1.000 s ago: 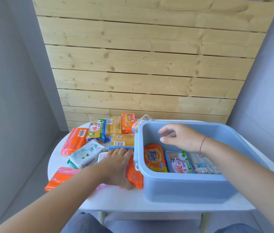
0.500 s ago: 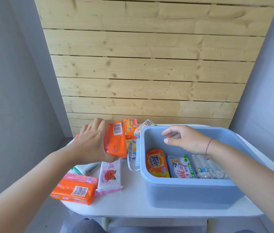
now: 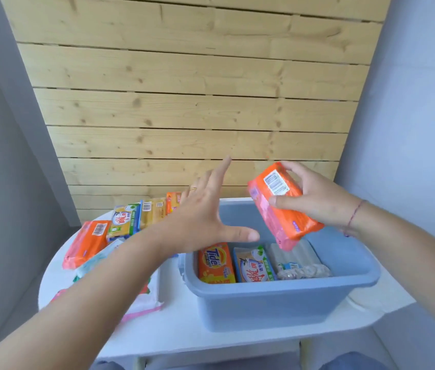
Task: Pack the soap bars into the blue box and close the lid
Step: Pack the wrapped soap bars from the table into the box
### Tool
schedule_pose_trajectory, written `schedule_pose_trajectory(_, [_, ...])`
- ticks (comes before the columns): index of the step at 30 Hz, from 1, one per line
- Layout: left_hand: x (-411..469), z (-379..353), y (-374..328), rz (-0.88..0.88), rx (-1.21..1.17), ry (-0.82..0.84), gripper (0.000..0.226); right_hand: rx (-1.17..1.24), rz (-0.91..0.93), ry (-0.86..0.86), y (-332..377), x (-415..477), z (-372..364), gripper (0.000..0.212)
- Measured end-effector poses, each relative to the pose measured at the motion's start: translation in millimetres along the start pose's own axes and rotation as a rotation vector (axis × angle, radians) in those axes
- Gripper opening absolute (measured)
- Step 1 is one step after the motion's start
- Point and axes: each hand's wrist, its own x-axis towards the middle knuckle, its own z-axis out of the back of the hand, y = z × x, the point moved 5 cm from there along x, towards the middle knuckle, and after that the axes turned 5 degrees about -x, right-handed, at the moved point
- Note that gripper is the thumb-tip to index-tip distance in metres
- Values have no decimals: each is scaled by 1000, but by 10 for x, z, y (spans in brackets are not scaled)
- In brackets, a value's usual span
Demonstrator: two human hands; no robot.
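Note:
My right hand [image 3: 315,201] grips an orange soap bar [image 3: 281,206] with a barcode label, tilted above the open blue box [image 3: 277,300]. My left hand [image 3: 205,222] hovers over the box's left rim, fingers spread, holding nothing. Three wrapped bars lie inside the box: an orange Tide bar [image 3: 215,263], a green-and-white bar [image 3: 253,265] and a pale grey bar [image 3: 296,260]. More soap bars lie on the white table to the left, among them an orange one [image 3: 87,243] and a green-and-white one [image 3: 123,220]. I see no lid.
The white round table [image 3: 173,329] stands against a wooden plank wall [image 3: 184,108]. Grey walls close in on both sides. A white-and-pink wrapped bar [image 3: 144,300] lies under my left forearm near the box.
The orange bar has passed from my left hand to my right hand, which lifted it over the box. My left hand let go and now spreads open by the left rim.

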Motion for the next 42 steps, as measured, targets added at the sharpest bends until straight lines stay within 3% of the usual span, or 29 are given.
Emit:
schedule_pose_trajectory(3, [-191,186,546,106,-32,-103,108,-466,-102,30,-377,-88,141,86])
schedule_pose_trajectory(5, [-342,220,929,182,-142,-143,72,-679,-147,58,-545,-130,104,86])
schedule_pose_trajectory(6, [-416,175,1123,252,-221,-79,56,-734,-147,62,-597,-128,60,84])
schedule_pose_trajectory(7, [-491,84,1294,325,-254,34,55,-771,-141,53,-632,-120,21,81])
schedule_pose_trajectory(9, [-666,-123,1540,432,-141,297,70,-834,-125,25,-666,-89,-36,73])
schedule_pose_trajectory(11, [-756,-254,1720,424,131,443,97,-878,-139,32,-698,-78,-147,67])
schedule_pose_trajectory(14, [-688,-403,1785,380,346,501,125,-1094,-133,1,-757,-108,-217,53])
schedule_pose_trajectory(17, [-632,-452,1726,342,527,512,127,-1246,-97,-80,-755,-113,-187,39])
schedule_pose_trajectory(21, [-613,-456,1692,359,619,492,121,-1240,-114,-137,-788,-132,-178,44])
schedule_pose_trajectory(24, [-584,-407,1650,343,607,352,113,-1139,-178,-129,-847,-138,-113,57])
schedule_pose_trajectory(29, [-595,-109,1472,305,263,34,112,-928,-358,-25,-915,-165,-9,97])
schedule_pose_trajectory(35, [-605,546,932,136,-73,-300,107,-760,-410,57,-1069,-92,42,103])
schedule_pose_trajectory(38, [-398,562,440,44,-233,-308,104,-699,-403,81,-1070,-87,59,102])
schedule_pose_trajectory(42, [-8,143,-188,-76,-293,-138,96,-545,-367,106,-1074,-101,86,102])
